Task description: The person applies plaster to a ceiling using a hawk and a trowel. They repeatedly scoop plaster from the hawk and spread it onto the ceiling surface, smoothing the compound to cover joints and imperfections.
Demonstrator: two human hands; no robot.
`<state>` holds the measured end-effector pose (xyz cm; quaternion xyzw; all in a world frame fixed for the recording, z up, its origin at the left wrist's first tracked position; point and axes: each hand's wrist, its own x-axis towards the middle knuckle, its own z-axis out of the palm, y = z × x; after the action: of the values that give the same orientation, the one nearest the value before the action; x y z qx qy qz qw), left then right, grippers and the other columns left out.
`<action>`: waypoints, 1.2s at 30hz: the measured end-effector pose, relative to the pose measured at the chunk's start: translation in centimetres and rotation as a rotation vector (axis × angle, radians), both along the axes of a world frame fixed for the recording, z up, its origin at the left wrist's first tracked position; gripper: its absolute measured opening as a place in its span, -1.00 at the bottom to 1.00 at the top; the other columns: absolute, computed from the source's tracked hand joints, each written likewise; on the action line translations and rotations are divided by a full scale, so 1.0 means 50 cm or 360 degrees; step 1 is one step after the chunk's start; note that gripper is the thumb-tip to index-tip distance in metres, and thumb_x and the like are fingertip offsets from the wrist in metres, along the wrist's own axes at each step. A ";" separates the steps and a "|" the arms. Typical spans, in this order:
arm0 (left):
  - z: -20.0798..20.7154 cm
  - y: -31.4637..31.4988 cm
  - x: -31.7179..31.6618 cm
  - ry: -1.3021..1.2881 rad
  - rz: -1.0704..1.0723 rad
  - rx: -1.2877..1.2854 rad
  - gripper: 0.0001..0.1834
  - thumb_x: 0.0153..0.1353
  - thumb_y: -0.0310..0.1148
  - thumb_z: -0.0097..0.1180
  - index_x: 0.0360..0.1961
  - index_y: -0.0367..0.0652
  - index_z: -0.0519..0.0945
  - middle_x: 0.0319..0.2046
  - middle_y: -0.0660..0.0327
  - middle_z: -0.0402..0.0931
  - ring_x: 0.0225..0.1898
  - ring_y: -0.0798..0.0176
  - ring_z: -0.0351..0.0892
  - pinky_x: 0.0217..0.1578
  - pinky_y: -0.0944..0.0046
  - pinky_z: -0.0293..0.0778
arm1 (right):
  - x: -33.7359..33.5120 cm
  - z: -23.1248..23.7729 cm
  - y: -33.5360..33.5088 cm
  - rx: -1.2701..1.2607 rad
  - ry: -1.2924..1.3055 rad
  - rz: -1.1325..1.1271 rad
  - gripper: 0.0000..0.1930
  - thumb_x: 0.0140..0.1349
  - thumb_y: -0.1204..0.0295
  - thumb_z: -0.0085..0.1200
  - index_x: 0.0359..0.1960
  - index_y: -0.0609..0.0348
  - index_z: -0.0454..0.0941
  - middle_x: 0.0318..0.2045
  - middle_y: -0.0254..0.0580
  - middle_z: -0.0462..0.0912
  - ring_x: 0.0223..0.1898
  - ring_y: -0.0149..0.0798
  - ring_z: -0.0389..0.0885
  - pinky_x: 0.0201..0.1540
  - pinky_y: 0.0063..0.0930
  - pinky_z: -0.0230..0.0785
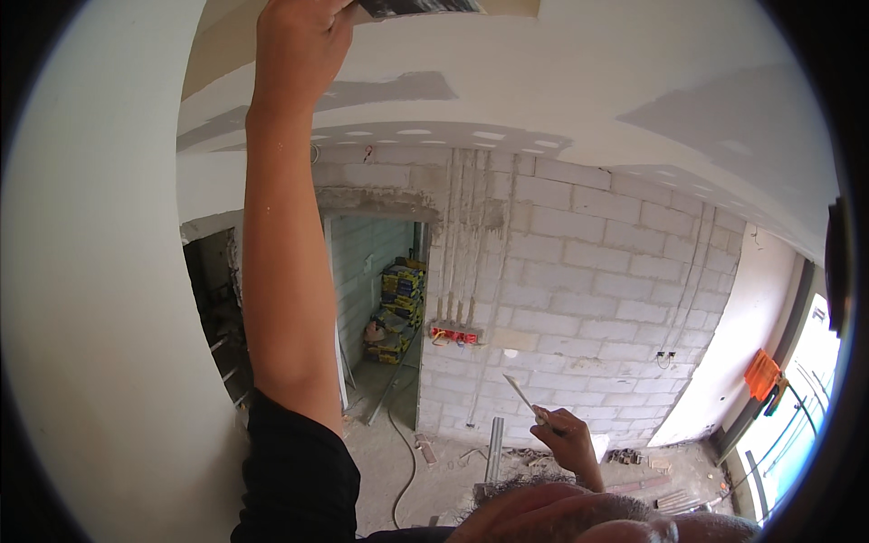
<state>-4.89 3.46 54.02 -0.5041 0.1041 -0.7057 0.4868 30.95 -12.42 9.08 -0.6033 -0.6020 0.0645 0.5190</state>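
Observation:
My left arm reaches straight up, and at the top edge my left hand [306, 25] is closed on a wide putty knife [418, 7]. Its broad dark blade lies close against the ceiling [579, 54]; I cannot tell whether it touches. The fingertips and handle are cut off by the picture's edge. Lower down, right of the middle, my right hand [568, 441] grips a smaller putty knife [520, 393]. That narrow blade points up and left, away from the wall surfaces.
Grey filler patches [389, 88] mark the ceiling. Beyond stands a block wall [588, 262] with a red electrical box [454, 335]. Stacked bags [398, 299] show through a doorway. A hose [409, 475] and rubble lie on the floor. An orange cloth [762, 373] hangs by the bright opening.

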 end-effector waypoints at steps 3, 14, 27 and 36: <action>0.027 0.018 -0.005 0.0131 -0.0015 0.0056 -0.58 -0.02 -0.84 0.14 -0.18 -0.19 0.75 -0.02 0.05 0.69 0.26 -0.12 0.53 0.36 -0.10 0.30 | 0.001 -0.008 -0.016 -0.0061 0.0015 -0.0042 -0.57 0.19 0.47 0.36 0.12 0.22 0.67 -0.37 -0.20 0.63 -0.33 -0.45 0.57 -0.25 -0.53 0.42; 0.027 0.036 0.019 0.0073 0.0007 0.0156 -0.56 -0.08 -0.85 0.11 -0.20 -0.16 0.49 0.14 0.03 0.61 0.31 -0.14 0.46 0.37 -0.13 0.29 | 0.057 -0.095 -0.025 -0.0156 0.0226 -0.0233 -0.57 0.24 0.46 0.34 0.15 0.28 0.64 -0.38 -0.27 0.61 -0.40 -0.47 0.52 -0.33 -0.52 0.38; -0.618 0.161 0.191 0.0105 -0.1081 -0.1492 -0.71 0.38 -0.43 0.19 0.06 -0.20 0.44 -0.11 0.14 0.66 -0.08 0.33 0.59 -0.09 0.30 0.50 | 0.063 -0.121 0.017 -0.0274 0.0605 -0.0329 -0.71 0.34 0.38 0.28 0.03 0.25 0.70 -0.51 -0.46 0.54 -0.50 -0.62 0.36 -0.48 -0.65 0.22; -0.979 0.121 0.271 0.0188 -0.2098 -0.3434 -0.66 0.41 -0.07 0.23 -0.25 -0.15 0.55 -0.50 0.35 0.44 -0.50 0.44 0.41 -0.45 0.31 0.45 | 0.069 -0.117 -0.010 -0.0380 0.0689 -0.0365 -0.62 0.35 0.30 0.30 0.14 0.18 0.66 -0.55 -0.51 0.50 -0.58 -0.66 0.29 -0.55 -0.68 0.14</action>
<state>8.65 9.49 5.07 -0.5269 -0.2704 -0.5160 -0.6188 34.41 -12.91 3.23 -0.6967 -0.3930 0.2034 0.5647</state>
